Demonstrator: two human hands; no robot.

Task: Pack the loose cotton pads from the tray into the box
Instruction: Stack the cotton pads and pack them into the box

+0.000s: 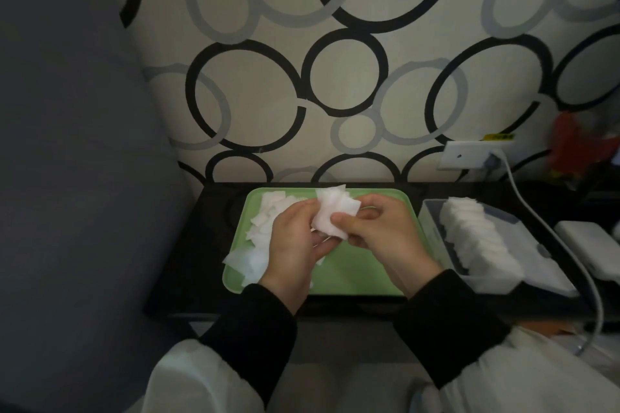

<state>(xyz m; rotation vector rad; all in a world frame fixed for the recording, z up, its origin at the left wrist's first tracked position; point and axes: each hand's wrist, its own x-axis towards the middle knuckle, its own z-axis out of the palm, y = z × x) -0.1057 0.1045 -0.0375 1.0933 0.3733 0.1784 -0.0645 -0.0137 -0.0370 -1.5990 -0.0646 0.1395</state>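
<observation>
Two containers: one green tray (352,278), one box (432,228), side by side on the dark surface (201,261)
Tray: loose cotton pads (265,221) heaped at its left
Box: pads standing in one row (476,235)
Hands: left hand (295,241) and right hand (385,231) together grip a small stack of pads (332,211) above the tray

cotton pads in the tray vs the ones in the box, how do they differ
The cotton pads in the tray lie loose and scattered at odd angles on the left of the green tray; the pads in the box stand on edge in one neat packed row. Tray pads overlap flat; box pads press side by side. Both are white squares.
</observation>
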